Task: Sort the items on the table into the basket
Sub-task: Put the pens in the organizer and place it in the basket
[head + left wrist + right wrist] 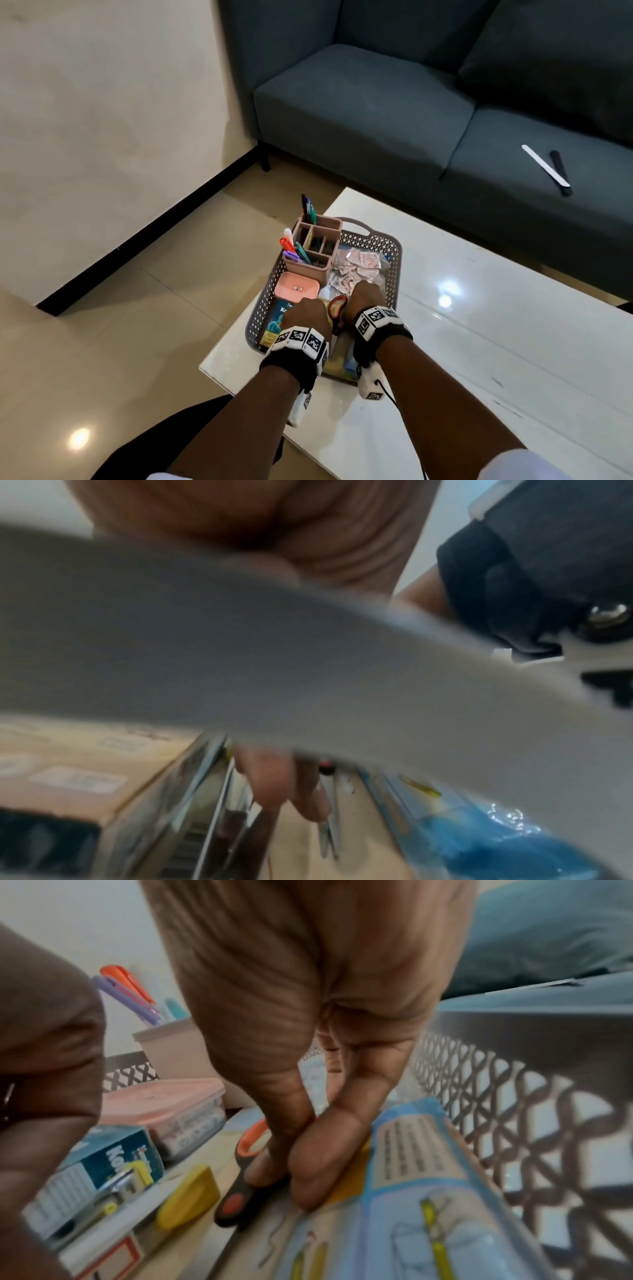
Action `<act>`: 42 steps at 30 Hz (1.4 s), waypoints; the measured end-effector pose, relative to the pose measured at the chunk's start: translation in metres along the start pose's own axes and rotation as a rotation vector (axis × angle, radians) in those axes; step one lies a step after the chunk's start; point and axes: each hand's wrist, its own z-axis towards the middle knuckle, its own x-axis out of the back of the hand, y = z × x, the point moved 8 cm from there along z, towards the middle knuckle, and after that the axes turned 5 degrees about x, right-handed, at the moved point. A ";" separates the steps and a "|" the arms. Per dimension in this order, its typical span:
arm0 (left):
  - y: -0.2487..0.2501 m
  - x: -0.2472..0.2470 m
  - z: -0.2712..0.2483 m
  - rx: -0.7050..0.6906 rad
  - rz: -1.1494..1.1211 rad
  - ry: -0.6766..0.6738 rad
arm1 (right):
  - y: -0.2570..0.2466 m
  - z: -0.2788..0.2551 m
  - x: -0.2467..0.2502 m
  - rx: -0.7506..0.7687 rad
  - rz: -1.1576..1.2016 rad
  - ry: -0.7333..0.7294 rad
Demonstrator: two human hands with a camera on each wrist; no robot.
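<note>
Glossy white table (479, 342) beside grey sofa (376, 120), beige tiled floor (120, 342) | lattice basket (395, 270) at table corner | right hand (368, 299) pinches orange scissors (338, 306) | left hand (306, 317): grasp unclear

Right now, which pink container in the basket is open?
The pink desk organizer in the far-left corner of the basket: open-topped, divided, pens standing in it. The flat pink-lidded box beside it is closed.

- 2 forearms reach forward side by side, wrists close together, backs of the hands up.
- Right hand (367, 301) tips steeply down, thumb and a fingertip pinching the scissors (235, 1200) at the handle.
- Left hand (304, 315) just beside it, fingers pointing down; its grip is hidden.
</note>
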 end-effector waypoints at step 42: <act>0.266 -0.092 -0.177 -0.915 0.167 -0.165 | 0.312 -0.196 0.118 -0.229 0.501 0.616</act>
